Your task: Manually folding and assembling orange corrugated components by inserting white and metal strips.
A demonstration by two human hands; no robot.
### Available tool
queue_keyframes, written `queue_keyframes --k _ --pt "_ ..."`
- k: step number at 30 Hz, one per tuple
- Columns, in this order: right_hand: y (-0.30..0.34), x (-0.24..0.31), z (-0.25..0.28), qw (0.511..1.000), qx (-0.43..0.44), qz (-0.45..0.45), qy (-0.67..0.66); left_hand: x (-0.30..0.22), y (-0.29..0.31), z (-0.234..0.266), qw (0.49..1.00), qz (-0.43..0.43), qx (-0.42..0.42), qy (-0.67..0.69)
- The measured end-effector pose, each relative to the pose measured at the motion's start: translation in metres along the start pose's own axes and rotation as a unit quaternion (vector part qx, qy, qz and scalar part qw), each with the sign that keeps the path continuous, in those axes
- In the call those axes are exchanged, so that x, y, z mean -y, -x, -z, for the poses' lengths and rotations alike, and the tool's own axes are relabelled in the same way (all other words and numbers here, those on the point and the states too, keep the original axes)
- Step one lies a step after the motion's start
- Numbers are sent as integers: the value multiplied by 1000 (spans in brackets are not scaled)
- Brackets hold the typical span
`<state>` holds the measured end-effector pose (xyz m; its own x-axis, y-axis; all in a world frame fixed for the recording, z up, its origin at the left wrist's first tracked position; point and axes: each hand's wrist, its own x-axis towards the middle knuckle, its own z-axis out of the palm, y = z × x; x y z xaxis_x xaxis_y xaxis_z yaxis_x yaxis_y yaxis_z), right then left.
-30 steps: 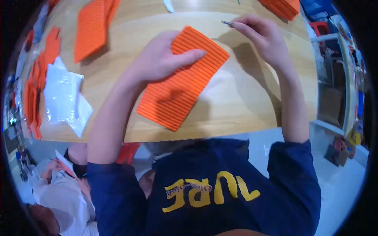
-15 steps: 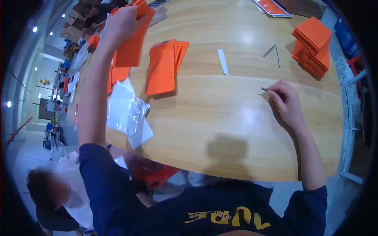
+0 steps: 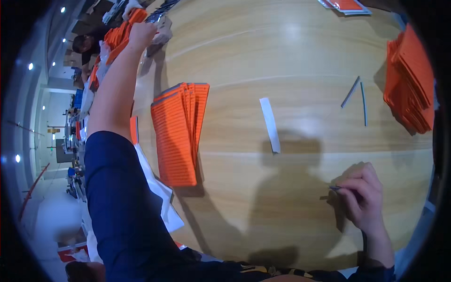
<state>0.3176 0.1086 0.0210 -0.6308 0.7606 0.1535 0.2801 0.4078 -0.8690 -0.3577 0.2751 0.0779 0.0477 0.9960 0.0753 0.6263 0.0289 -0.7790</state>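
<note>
My left hand (image 3: 142, 35) is stretched far out to the upper left, at a heap of orange ribbed pieces (image 3: 116, 41). Its fingers are mostly hidden, so I cannot see whether it grips one. My right hand (image 3: 365, 193), low on the right, is closed in a pinch on a short thin grey stick (image 3: 334, 187) just above the table. Between my hands lies a fanned stack of flat orange ribbed rectangles (image 3: 174, 136) with dark top edges. A narrow white strip (image 3: 269, 125) lies right of it. Two thin grey sticks (image 3: 364, 104) lie farther right.
A tall pile of orange pieces (image 3: 411, 84) stands at the table's right edge. White plastic sheets (image 3: 162, 197) lie partly under my left arm. Flat orange-and-white packs (image 3: 346, 5) are at the far edge. Another person (image 3: 84, 44) is beyond the heap at the far left.
The view has shifted forward over the table. My left hand, which held an orange piece over the left side, now reaches to the far heap. My right hand still pinches the stick.
</note>
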Motion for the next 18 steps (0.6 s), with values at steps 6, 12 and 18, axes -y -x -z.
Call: queue_keyframes --k 6,12,18 --pt "-4 0 -3 999 -4 -27 41 -4 -8 -41 999 -2 17 37" --pt "-11 0 -7 999 -14 3 40 4 6 -11 997 37 0 74" --pt "-3 4 -10 999 -23 37 2 54 62 82 977 96 -58 180"
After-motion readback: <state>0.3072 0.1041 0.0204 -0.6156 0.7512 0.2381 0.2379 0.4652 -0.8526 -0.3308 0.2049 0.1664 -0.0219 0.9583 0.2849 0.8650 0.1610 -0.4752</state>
